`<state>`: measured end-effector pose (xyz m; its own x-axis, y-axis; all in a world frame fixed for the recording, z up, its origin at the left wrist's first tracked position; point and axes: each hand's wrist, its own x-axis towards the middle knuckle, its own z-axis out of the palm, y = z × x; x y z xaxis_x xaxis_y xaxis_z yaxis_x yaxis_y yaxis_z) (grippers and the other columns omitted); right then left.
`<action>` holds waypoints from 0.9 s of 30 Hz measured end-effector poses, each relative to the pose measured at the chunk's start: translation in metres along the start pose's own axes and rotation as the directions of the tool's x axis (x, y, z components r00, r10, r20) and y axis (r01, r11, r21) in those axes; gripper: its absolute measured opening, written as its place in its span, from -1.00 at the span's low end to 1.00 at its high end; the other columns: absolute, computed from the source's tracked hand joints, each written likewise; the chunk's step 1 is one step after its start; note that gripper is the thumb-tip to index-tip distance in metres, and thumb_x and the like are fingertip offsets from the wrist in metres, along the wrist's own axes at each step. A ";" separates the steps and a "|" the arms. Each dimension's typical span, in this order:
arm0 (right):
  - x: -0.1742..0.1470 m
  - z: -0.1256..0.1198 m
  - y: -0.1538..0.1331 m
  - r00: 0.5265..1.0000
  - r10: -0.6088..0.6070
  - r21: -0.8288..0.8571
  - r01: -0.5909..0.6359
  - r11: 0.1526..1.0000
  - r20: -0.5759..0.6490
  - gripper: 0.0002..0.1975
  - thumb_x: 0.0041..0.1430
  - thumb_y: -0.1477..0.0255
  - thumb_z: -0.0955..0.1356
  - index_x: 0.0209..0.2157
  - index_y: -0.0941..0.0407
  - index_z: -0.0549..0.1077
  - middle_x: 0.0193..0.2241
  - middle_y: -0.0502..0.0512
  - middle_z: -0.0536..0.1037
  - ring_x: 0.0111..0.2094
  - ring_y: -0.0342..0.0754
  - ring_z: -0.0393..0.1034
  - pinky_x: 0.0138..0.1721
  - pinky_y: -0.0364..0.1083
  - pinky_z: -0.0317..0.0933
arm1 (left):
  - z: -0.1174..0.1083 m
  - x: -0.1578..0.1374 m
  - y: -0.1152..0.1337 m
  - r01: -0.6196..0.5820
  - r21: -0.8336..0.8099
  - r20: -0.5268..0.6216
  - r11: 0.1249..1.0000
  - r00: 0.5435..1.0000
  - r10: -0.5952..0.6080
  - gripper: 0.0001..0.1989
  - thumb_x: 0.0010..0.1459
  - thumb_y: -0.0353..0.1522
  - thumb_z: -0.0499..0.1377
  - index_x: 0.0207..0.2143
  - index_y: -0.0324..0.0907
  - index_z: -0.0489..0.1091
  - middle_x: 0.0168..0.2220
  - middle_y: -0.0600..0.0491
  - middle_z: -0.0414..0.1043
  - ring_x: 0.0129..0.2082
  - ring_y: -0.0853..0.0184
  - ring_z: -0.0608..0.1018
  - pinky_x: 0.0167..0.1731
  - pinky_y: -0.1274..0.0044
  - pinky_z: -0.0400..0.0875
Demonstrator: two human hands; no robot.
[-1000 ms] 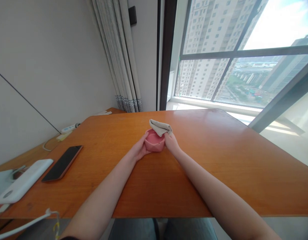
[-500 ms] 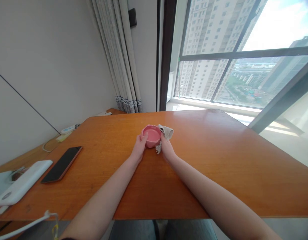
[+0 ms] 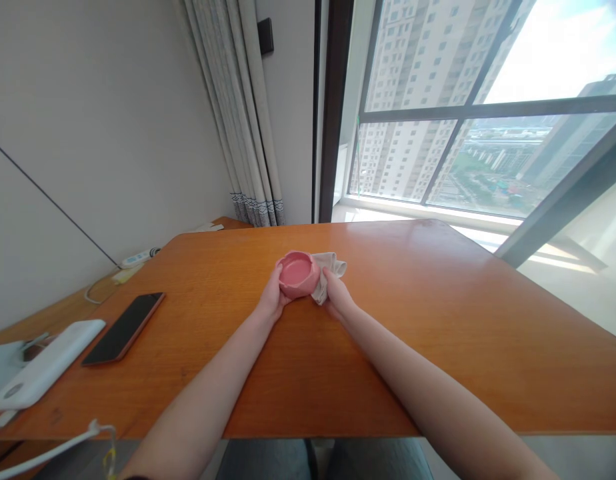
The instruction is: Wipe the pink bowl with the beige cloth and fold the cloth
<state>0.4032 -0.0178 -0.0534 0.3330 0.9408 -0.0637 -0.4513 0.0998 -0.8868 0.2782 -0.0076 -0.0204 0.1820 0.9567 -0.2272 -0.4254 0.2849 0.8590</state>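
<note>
A pink bowl (image 3: 299, 275) with a wavy rim is tilted slightly above or on the table, in the middle of the head view. My left hand (image 3: 272, 293) grips its left side, thumb near the rim and fingers around the outside. On the bowl's right lies a light grey cloth (image 3: 320, 289), bunched and folded. My right hand (image 3: 338, 291) is closed on that cloth, which touches the outer right wall of the bowl. The fingertips of my right hand are partly hidden by the cloth.
The wooden table (image 3: 418, 347) spreads around both hands. To the left lie a dark phone (image 3: 124, 329) and a white power bank (image 3: 48, 363) with a cable. A power strip (image 3: 137, 259) sits by the wall, and a large window stands at the right.
The bowl has shifted a little left and turned in my left hand. My right hand has moved slightly away from the rim, and the cloth now spreads against the bowl's outer side.
</note>
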 end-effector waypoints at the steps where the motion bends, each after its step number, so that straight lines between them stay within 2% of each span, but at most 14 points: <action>1: -0.005 0.004 0.003 0.999 0.033 0.025 -0.033 0.999 0.012 -0.70 0.08 0.20 0.29 -0.28 0.12 0.46 -0.26 0.14 0.61 -0.20 -0.01 0.51 -0.23 -0.09 0.41 | 0.000 0.001 0.000 -0.027 -0.014 -0.046 1.000 0.999 0.027 -0.62 0.15 -0.16 0.06 0.02 0.00 0.33 -0.03 0.07 0.45 -0.07 0.26 0.50 -0.21 0.43 0.49; 3: -0.015 0.012 0.006 0.991 0.129 0.078 -0.131 0.988 0.030 -0.65 0.06 0.16 0.31 -0.25 0.13 0.45 -0.26 0.14 0.60 -0.22 0.01 0.51 -0.27 -0.08 0.41 | -0.002 0.004 0.000 -0.071 0.026 -0.110 0.997 0.991 0.073 -0.67 0.15 -0.22 0.07 -0.05 -0.08 0.39 -0.07 0.04 0.48 -0.09 0.28 0.50 -0.19 0.48 0.48; 5: -0.020 0.014 0.005 0.987 0.156 0.072 -0.158 0.985 0.038 -0.60 0.05 0.12 0.30 -0.22 0.14 0.45 -0.25 0.16 0.60 -0.23 0.04 0.51 -0.33 -0.07 0.41 | -0.005 0.007 0.000 -0.049 0.123 -0.107 0.991 0.992 0.062 -0.71 0.11 -0.27 0.12 -0.14 -0.17 0.44 -0.12 -0.02 0.50 -0.13 0.28 0.52 -0.20 0.51 0.47; 8: -0.014 0.007 -0.005 0.996 0.083 0.023 -0.082 0.996 -0.043 -0.61 0.05 0.15 0.32 -0.20 0.13 0.46 -0.19 0.14 0.58 -0.15 0.01 0.48 -0.26 -0.11 0.38 | -0.009 0.006 0.001 0.067 0.247 0.006 0.967 0.997 -0.071 -0.68 0.03 -0.25 0.22 -0.17 -0.22 0.45 -0.18 -0.08 0.51 -0.22 0.26 0.54 -0.27 0.49 0.49; 11: 0.001 -0.006 -0.017 0.994 0.021 -0.059 -0.027 0.998 -0.104 -0.69 0.02 0.27 0.33 -0.20 0.12 0.48 -0.14 0.08 0.57 -0.07 -0.04 0.43 -0.15 -0.15 0.32 | -0.009 0.000 0.001 0.153 0.284 0.158 0.946 0.966 -0.204 -0.57 0.02 -0.18 0.22 -0.07 -0.19 0.42 -0.15 -0.10 0.50 -0.22 0.24 0.55 -0.28 0.45 0.50; 13: 0.009 -0.012 -0.020 0.994 0.038 -0.066 -0.045 0.997 -0.099 -0.73 0.01 0.33 0.32 -0.24 0.13 0.48 -0.19 0.06 0.58 -0.11 -0.05 0.45 -0.17 -0.16 0.33 | -0.006 -0.004 -0.001 0.167 0.296 0.178 0.941 0.958 -0.226 -0.55 0.05 -0.14 0.19 -0.04 -0.17 0.40 -0.12 -0.10 0.50 -0.20 0.23 0.55 -0.30 0.44 0.51; 17: 0.005 -0.008 -0.010 0.983 0.106 -0.006 -0.108 0.994 -0.150 -0.74 0.04 0.28 0.30 -0.28 0.13 0.48 -0.23 0.10 0.59 -0.17 -0.06 0.48 -0.23 -0.16 0.35 | -0.002 -0.004 -0.002 0.082 0.226 0.083 0.971 0.991 -0.103 -0.59 0.08 -0.13 0.15 -0.06 -0.13 0.40 -0.07 -0.05 0.48 -0.14 0.21 0.53 -0.32 0.45 0.51; 22: -0.010 0.003 0.007 0.993 0.045 -0.006 -0.046 0.999 -0.113 -0.62 0.05 0.18 0.32 -0.14 0.10 0.44 -0.08 0.12 0.54 -0.04 -0.07 0.43 -0.14 -0.16 0.34 | -0.004 0.002 -0.003 0.026 0.106 0.030 0.994 0.999 -0.029 -0.60 0.12 -0.11 0.10 -0.07 -0.12 0.40 -0.05 -0.02 0.47 -0.08 0.22 0.51 -0.25 0.45 0.49; 25: -0.008 0.001 0.005 0.992 0.029 -0.017 -0.032 0.999 -0.124 -0.59 0.05 0.18 0.32 -0.12 0.13 0.43 -0.09 0.15 0.54 -0.03 -0.03 0.42 -0.11 -0.13 0.33 | -0.006 0.005 -0.006 -0.034 0.147 -0.009 0.989 0.999 0.036 -0.62 0.05 -0.14 0.19 -0.13 -0.16 0.39 -0.10 -0.02 0.48 -0.11 0.26 0.51 -0.21 0.48 0.45; 27: -0.002 -0.005 -0.002 0.989 0.004 -0.024 -0.007 1.000 -0.146 -0.59 0.07 0.19 0.31 -0.11 0.14 0.43 -0.09 0.15 0.54 -0.03 -0.02 0.42 -0.10 -0.11 0.33 | -0.006 0.004 -0.007 -0.058 0.192 0.015 0.980 0.998 0.057 -0.60 0.02 -0.13 0.22 -0.16 -0.19 0.39 -0.13 -0.04 0.48 -0.14 0.27 0.50 -0.20 0.49 0.43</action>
<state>0.4075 -0.0217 -0.0534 0.4488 0.8836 -0.1332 -0.4341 0.0853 -0.8968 0.2761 -0.0052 -0.0302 0.1708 0.9703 -0.1714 -0.2574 0.2118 0.9428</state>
